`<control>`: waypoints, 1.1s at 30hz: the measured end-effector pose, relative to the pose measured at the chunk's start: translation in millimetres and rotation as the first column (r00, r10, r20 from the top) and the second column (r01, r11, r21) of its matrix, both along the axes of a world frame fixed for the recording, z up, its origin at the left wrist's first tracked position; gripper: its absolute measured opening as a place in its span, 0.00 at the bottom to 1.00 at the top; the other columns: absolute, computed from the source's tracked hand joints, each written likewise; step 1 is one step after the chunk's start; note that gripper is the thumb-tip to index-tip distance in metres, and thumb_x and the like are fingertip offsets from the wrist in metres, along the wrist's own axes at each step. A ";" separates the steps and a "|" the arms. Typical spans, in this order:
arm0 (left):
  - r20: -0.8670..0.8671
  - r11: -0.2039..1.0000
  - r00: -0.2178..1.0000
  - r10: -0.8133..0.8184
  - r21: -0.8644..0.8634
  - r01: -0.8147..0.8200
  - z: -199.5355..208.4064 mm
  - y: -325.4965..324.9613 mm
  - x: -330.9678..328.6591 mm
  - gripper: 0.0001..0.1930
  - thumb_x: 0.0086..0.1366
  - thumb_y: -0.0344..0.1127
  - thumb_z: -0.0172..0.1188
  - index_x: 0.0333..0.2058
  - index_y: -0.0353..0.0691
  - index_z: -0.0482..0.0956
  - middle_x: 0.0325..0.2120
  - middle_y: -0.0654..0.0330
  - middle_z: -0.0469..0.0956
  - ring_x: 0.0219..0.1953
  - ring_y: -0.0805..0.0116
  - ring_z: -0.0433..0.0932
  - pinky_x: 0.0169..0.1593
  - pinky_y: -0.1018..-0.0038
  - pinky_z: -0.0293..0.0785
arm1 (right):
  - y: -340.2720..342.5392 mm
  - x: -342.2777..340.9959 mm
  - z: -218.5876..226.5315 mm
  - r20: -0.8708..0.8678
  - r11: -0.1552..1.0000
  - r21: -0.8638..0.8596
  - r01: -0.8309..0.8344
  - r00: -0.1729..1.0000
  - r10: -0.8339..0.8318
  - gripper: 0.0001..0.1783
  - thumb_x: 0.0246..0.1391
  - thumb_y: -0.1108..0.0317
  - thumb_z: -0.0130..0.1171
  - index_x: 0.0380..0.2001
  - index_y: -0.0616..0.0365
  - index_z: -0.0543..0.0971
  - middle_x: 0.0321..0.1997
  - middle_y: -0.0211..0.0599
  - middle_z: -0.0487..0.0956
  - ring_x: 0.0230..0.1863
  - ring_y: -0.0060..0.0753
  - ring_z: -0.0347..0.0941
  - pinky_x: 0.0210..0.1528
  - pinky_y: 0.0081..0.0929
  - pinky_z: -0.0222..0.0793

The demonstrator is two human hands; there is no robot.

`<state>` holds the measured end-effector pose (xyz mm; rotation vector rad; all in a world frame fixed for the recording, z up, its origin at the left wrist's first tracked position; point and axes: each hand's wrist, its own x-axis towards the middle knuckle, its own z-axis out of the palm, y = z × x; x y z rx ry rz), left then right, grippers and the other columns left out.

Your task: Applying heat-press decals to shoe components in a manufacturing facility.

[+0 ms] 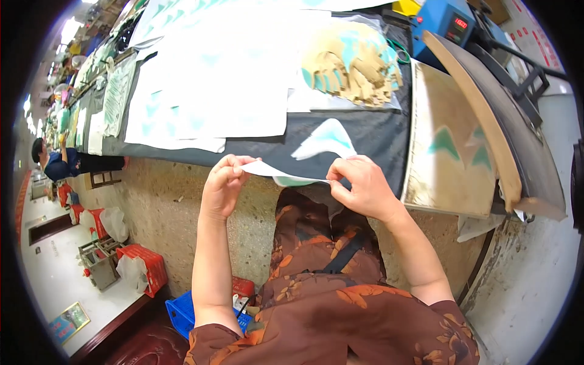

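Observation:
A thin white curved piece (274,172), with pale green showing at its lower edge, is stretched between my two hands in front of the table edge. My left hand (222,187) pinches one end between thumb and fingers. At the other end, my right hand (364,186) has its thumb and fingertips closed on it. Just beyond, a similar white-and-green curved piece (330,137) lies on the black table cover (261,146), close to my right fingers. Two green curved shapes (446,143) lie on the pale lower plate (426,109) of a press to the right.
Large white sheets (213,73) with faint green shapes cover the table's left part. A heap of tan and green cut pieces (356,61) sits farther back. The press's raised curved plate (480,109) flanks the right side. Another person (61,163) stands far left. Below are red (146,267) and blue (181,313) crates.

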<state>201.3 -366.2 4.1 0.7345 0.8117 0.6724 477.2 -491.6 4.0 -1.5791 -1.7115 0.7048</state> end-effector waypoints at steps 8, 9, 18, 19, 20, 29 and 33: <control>0.003 0.991 0.996 0.091 -0.097 -0.090 -37.1 127.7 -60.8 0.03 0.55 0.29 0.56 0.25 0.39 0.71 0.35 0.56 0.77 0.37 0.67 0.76 0.50 0.70 0.73 | 162.3 -40.7 -9.4 -0.235 0.854 -0.480 -0.201 0.967 0.095 0.07 0.45 0.67 0.54 0.25 0.60 0.73 0.21 0.32 0.74 0.25 0.25 0.69 0.31 0.24 0.66; -0.023 0.990 0.997 0.071 -0.118 -0.073 -44.6 147.4 -60.4 0.04 0.56 0.29 0.54 0.24 0.39 0.71 0.34 0.55 0.76 0.37 0.64 0.79 0.49 0.68 0.74 | 184.3 -39.1 -18.6 -0.271 0.823 -0.515 -0.238 0.957 0.108 0.07 0.45 0.67 0.54 0.25 0.60 0.73 0.21 0.31 0.73 0.25 0.23 0.68 0.31 0.23 0.65; -0.202 0.911 0.978 -0.055 -0.412 -0.034 -82.8 285.6 -29.5 0.05 0.61 0.30 0.52 0.28 0.36 0.72 0.31 0.50 0.78 0.34 0.57 0.83 0.44 0.65 0.81 | 331.7 -11.9 -87.0 -0.233 0.613 -0.770 -0.176 0.972 -0.013 0.07 0.44 0.65 0.52 0.23 0.58 0.73 0.21 0.26 0.71 0.26 0.19 0.63 0.30 0.23 0.62; -0.232 0.908 0.971 -0.063 -0.418 -0.041 -87.6 296.8 -22.4 0.05 0.61 0.30 0.52 0.28 0.36 0.71 0.31 0.49 0.78 0.34 0.57 0.83 0.44 0.66 0.81 | 342.7 -9.3 -91.0 -0.087 0.655 -0.751 -0.086 0.996 0.031 0.09 0.43 0.64 0.53 0.24 0.58 0.75 0.23 0.31 0.74 0.28 0.26 0.68 0.33 0.27 0.65; -0.261 0.905 0.963 -0.071 -0.422 -0.048 -91.2 306.2 -15.0 0.05 0.60 0.30 0.52 0.27 0.35 0.71 0.32 0.49 0.78 0.34 0.58 0.82 0.43 0.66 0.81 | 351.2 -7.3 -94.1 0.063 0.699 -0.715 -0.002 0.996 0.067 0.11 0.42 0.62 0.53 0.25 0.58 0.77 0.25 0.37 0.77 0.30 0.32 0.72 0.35 0.31 0.67; -0.437 0.918 0.876 -0.205 -0.396 0.017 -119.2 350.4 17.0 0.06 0.59 0.30 0.53 0.29 0.33 0.71 0.30 0.53 0.76 0.31 0.62 0.80 0.39 0.69 0.81 | 373.5 -15.0 -127.1 0.496 0.904 -0.386 0.187 0.868 0.032 0.07 0.49 0.65 0.51 0.27 0.52 0.78 0.32 0.39 0.78 0.37 0.45 0.74 0.38 0.40 0.71; -0.413 0.915 0.902 -0.121 -0.399 -0.060 -118.3 353.1 27.3 0.08 0.61 0.32 0.54 0.31 0.32 0.71 0.31 0.53 0.77 0.33 0.61 0.80 0.41 0.68 0.80 | 374.5 -15.6 -135.3 0.570 0.961 -0.152 0.231 0.815 -0.105 0.08 0.50 0.66 0.51 0.28 0.54 0.78 0.33 0.41 0.77 0.38 0.48 0.74 0.39 0.43 0.71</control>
